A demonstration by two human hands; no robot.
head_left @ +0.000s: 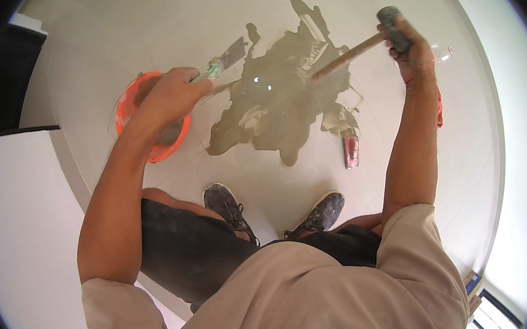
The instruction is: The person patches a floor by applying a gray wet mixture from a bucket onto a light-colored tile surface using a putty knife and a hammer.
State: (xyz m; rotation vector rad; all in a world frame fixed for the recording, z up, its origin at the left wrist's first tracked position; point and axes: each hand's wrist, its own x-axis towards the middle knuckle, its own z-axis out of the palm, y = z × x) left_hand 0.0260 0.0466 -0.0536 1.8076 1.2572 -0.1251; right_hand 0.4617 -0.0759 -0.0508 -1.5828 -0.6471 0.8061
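My left hand (174, 92) is closed around the green handle of a putty knife (231, 53), whose flat grey blade points up and away to the right. Below that wrist stands an orange bucket (180, 142) holding greyish-brown material. My right hand (416, 57) grips a mallet by its dark head, with the wooden handle (353, 54) slanting down to the left. The handle's end hangs over or touches a wet grey-brown patch (274, 115) spread on the pale floor; I cannot tell which. A pale, ridged streak (313, 52) shows in the patch.
A small pink-and-grey tool (351, 153) lies at the patch's right edge. Beyond my right hand is a clear plastic item (442, 53), and a red object (440, 112) is partly behind that forearm. My dark shoes (225, 202) stand near the patch. White walls (9, 203) border both sides.
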